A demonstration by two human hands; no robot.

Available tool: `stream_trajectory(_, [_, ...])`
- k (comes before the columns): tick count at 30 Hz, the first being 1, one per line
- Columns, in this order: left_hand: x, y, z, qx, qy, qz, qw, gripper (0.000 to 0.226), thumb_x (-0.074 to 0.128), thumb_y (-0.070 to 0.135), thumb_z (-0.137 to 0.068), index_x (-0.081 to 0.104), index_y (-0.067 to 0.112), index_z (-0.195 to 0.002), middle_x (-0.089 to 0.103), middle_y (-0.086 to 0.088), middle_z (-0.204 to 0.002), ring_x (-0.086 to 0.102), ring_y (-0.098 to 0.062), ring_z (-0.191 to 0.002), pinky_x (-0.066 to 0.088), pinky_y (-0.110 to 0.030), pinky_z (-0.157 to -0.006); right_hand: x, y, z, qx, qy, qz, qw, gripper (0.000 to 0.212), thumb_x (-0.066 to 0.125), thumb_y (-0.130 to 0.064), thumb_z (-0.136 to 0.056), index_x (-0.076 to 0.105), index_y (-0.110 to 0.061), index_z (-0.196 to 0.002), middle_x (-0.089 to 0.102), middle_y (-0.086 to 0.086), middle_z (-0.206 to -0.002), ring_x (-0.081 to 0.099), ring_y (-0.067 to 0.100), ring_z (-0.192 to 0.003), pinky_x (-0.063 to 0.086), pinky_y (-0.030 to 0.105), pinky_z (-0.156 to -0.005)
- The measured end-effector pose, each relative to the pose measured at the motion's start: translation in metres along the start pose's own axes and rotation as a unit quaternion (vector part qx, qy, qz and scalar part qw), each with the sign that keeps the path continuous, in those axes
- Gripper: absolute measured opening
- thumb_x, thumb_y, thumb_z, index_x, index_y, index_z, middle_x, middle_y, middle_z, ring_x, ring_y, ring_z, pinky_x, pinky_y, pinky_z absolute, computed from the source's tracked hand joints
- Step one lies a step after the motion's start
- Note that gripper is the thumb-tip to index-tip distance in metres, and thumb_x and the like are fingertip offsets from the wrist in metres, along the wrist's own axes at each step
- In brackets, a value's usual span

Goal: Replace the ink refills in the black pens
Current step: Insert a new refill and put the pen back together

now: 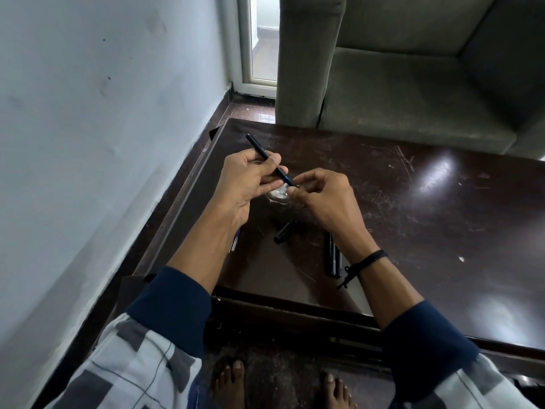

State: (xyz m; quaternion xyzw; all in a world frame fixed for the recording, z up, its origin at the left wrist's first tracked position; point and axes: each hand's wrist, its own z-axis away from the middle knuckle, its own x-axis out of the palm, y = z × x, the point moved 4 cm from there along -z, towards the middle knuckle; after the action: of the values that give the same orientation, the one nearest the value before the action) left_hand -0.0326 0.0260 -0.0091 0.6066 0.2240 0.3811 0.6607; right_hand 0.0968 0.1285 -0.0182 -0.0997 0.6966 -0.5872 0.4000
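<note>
In left hand, black pen.

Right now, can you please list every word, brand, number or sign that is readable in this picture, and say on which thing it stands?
No text here can be read.
Black pen held in the left hand: faint pale print on the barrel, too small to read.
Black pens lying on the table: a pale mark on one, too blurred to read.
</note>
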Motion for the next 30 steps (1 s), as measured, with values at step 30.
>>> stream_trajectory(30, [-0.0011, 0.0012, -0.0001, 0.004, 0.001, -0.006, 1.000, 0.014, 0.069, 0.011, -0.095, 0.069, 0.002, -0.106, 0.077, -0.017, -0.096, 0.077, -0.023, -0.090, 0.063, -0.031, -0.075, -0.0014, -0.0010, 0.0023, -0.007, 0.012, 0.041, 0.999, 0.014, 0.082, -0.033, -0.085, 0.070, -0.028, -0.090, 0.070, -0.007, -0.083, 0.068, 0.010, -0.080, 0.058, 0.037, -0.070])
